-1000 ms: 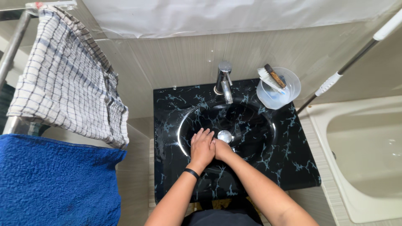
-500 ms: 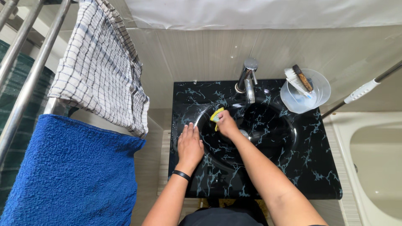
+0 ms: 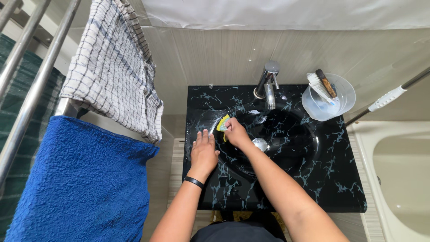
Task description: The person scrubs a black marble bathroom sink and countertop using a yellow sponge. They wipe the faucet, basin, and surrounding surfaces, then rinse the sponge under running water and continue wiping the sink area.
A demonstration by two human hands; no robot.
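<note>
A black marbled sink (image 3: 327, 175) with a round basin fills the middle of the head view. My right hand (image 3: 236, 132) grips a yellow and green sponge (image 3: 222, 123) and presses it against the basin's upper left rim. My left hand (image 3: 204, 153) lies flat, fingers apart, on the sink's left edge beside the basin; a black band circles its wrist. A chrome faucet (image 3: 267, 86) stands at the back. A round chrome drain plug (image 3: 260, 144) shows just right of my right wrist.
A clear plastic jug (image 3: 329, 101) holding a brush stands on the sink's back right corner. A checked towel (image 3: 112, 74) and a blue towel (image 3: 85, 179) hang on metal rails at left. A pale tub (image 3: 398, 166) lies at right, with a pole (image 3: 385, 99) leaning above it.
A second ago both hands were together over the drain. My right hand then went up to the basin's upper left rim with the sponge and has slid slightly left; my left hand rests on the left edge.
</note>
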